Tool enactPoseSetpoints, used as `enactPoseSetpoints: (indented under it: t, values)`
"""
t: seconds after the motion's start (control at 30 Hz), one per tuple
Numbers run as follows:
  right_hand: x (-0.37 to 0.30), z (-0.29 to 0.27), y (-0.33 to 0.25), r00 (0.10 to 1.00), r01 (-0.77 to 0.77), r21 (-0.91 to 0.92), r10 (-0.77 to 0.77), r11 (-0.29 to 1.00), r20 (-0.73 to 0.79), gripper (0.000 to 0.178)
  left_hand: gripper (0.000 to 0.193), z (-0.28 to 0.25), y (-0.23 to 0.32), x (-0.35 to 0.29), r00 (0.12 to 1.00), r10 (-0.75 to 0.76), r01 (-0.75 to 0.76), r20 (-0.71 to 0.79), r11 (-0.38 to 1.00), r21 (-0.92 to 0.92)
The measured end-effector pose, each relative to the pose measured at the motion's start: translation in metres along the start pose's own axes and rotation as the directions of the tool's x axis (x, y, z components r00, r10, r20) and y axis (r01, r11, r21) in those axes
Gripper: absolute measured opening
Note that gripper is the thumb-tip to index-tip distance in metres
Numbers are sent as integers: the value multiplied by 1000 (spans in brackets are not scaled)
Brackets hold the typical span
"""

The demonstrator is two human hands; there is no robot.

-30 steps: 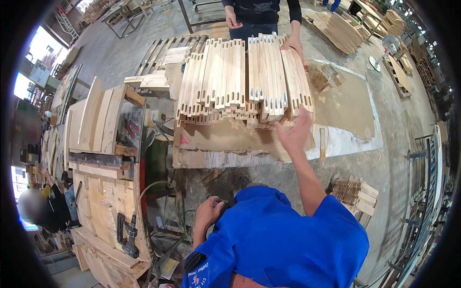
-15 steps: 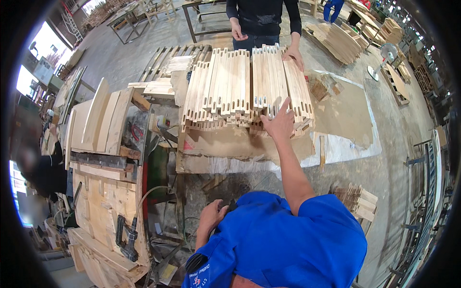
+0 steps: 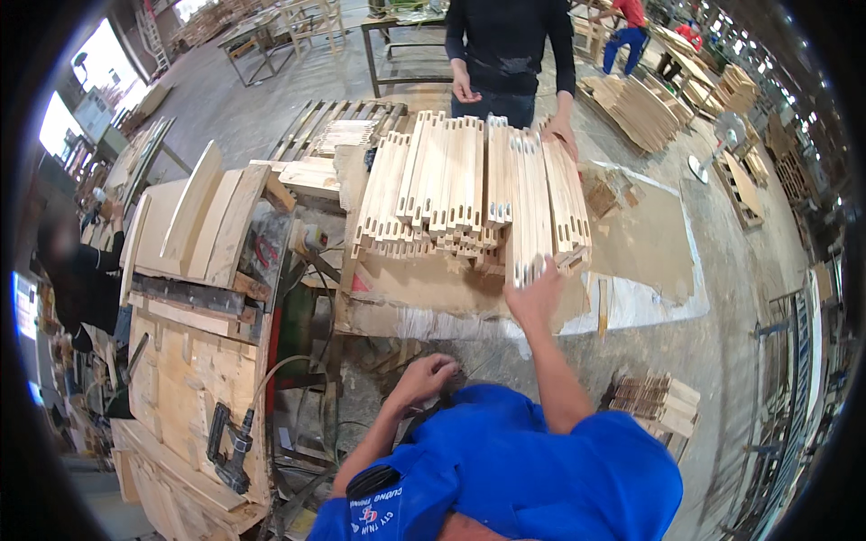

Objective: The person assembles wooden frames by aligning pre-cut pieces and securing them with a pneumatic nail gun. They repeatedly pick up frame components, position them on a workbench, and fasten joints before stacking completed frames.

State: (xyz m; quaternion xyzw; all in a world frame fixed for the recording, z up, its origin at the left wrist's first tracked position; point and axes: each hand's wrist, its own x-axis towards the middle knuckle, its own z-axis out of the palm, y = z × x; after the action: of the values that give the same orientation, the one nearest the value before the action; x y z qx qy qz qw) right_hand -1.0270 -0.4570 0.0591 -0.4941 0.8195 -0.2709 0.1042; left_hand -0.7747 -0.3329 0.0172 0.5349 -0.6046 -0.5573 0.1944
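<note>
Pale wooden slats with slots in their ends lie in a stacked pile [image 3: 442, 180] in front of me. My right hand [image 3: 534, 298] grips the near ends of a few slats [image 3: 528, 212], which stick out toward me past their neighbours. Its fingertips are partly hidden by the wood. Low at my waist, my left hand [image 3: 426, 377] is apart from the pile, its fingers loosely bent and nothing visible in them. Across the pile a person in a dark top rests one hand [image 3: 561, 135] on the far end of the slats at the right.
Cardboard [image 3: 636, 243] and white sheeting cover the table around the pile. To my left stands a wooden workbench [image 3: 194, 361] with a nail gun [image 3: 232, 448] on it. A bundle of wood pieces [image 3: 657, 404] sits low at the right, and a fan [image 3: 729, 135] stands farther back.
My right hand has come back toward me, and a few slats have slid out with it. My left hand has risen slightly and moved away from my body.
</note>
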Motion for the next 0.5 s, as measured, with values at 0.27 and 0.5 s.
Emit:
enactPoseSetpoints:
  t: [0.27, 0.5]
  values:
    - [-136, -52, 56, 979, 199, 62, -195, 978, -67, 84, 74, 76, 50, 162, 913, 111, 329, 393, 367, -870]
    - [-236, -93, 104, 998, 63, 15, -62, 998, -32, 89, 86, 123, 70, 141, 804, 211, 571, 556, -12, -821]
